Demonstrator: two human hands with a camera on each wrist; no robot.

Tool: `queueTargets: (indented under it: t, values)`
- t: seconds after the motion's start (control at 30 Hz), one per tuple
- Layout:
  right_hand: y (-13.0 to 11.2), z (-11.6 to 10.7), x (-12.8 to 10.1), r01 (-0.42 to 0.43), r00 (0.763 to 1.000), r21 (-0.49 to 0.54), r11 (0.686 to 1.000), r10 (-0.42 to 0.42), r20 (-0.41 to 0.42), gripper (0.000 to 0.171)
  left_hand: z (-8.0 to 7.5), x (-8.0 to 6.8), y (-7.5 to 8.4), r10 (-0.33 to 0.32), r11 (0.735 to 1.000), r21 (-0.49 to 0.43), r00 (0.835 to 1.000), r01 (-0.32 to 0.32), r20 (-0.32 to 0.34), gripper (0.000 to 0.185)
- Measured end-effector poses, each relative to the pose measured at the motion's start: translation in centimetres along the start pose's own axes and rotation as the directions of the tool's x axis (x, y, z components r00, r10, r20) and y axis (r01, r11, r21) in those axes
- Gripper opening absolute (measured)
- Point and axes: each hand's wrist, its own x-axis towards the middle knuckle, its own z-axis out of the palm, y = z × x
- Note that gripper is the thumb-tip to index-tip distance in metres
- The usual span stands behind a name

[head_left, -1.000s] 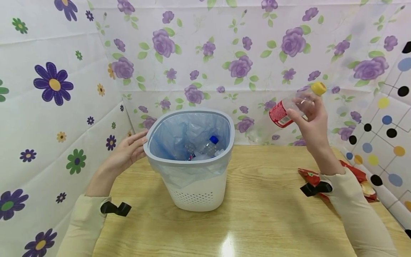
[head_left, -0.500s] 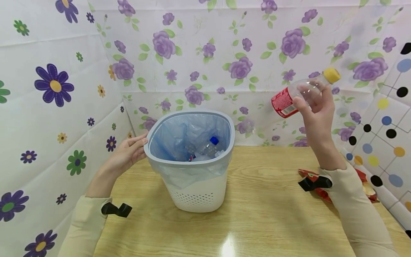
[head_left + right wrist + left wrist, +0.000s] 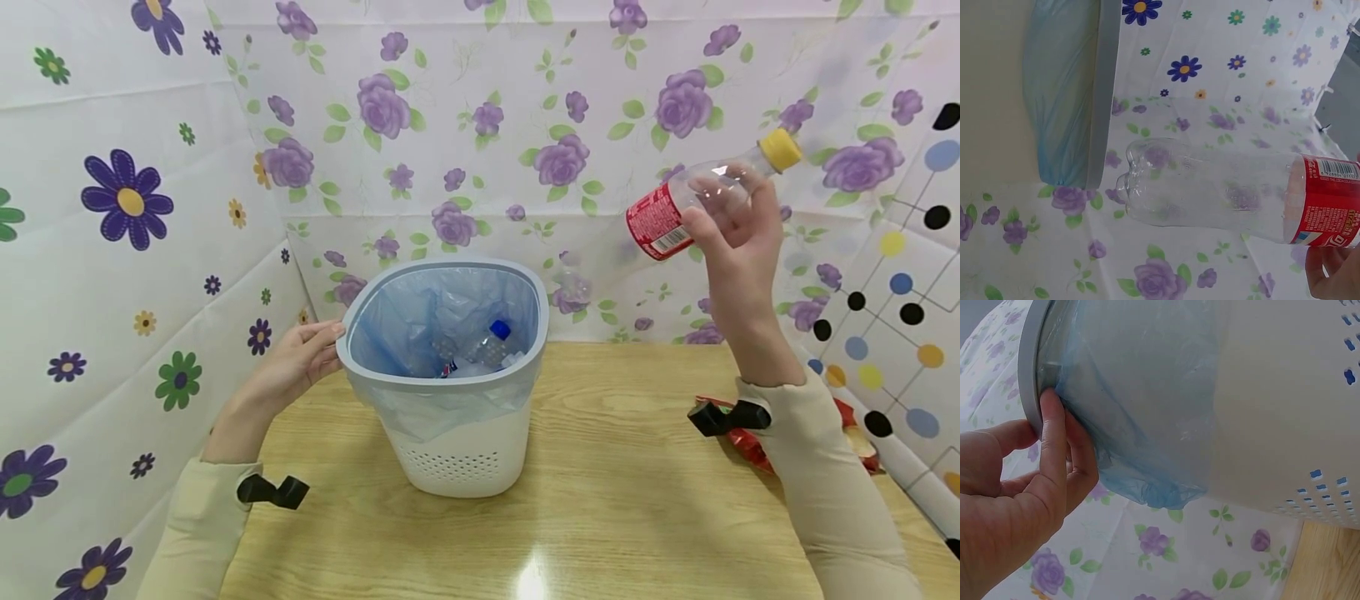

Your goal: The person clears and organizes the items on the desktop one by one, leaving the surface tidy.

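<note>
My left hand point(image 3: 288, 371) pinches the left side of the waste bin's grey rim point(image 3: 1030, 375), thumb on the rim and fingers beneath it. The white waste bin point(image 3: 465, 454) stands upright, lined with a translucent blue bag point(image 3: 397, 329). Inside lie a clear bottle with a blue cap point(image 3: 498, 329) and other waste, partly hidden. To the right, my right hand point(image 3: 742, 267) grips a clear plastic bottle point(image 3: 1216, 194) with a red label and a yellow cap point(image 3: 780, 150). It is held tilted above the table, base toward the bin and apart from it.
A torn red packet point(image 3: 750, 454) lies at the right of the wooden table point(image 3: 615, 500), partly behind my right forearm. Flower-patterned sheets point(image 3: 465, 150) hang behind and at the left, and a dotted sheet point(image 3: 907, 333) at the right.
My right hand has lifted the bottle higher, and the bottle has turned so that more of its clear body shows. My left hand has stayed on the rim.
</note>
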Motion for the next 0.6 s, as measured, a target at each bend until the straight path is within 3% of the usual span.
queueTargets:
  t: [0.17,0.4,0.6]
  values:
    - [-0.1,0.9,0.5,0.005,1.0,0.035,0.999,-0.006,0.017,0.045,0.1,-0.1,0.1,-0.005,0.997,0.076,1.0,0.005,-0.004,0.062]
    - [-0.4,2.6,0.9,-0.011,0.997,0.063,0.998,0.006,0.078,0.045,0.1,-0.1,0.2,0.006,0.998,0.056,1.0,-0.006,0.015,0.06]
    - [-0.4,4.4,0.5,0.004,0.989,0.005,1.0,-0.004,0.145,0.044,0.2,-0.1,0.2,-0.005,0.998,0.061,1.0,0.005,0.007,0.061]
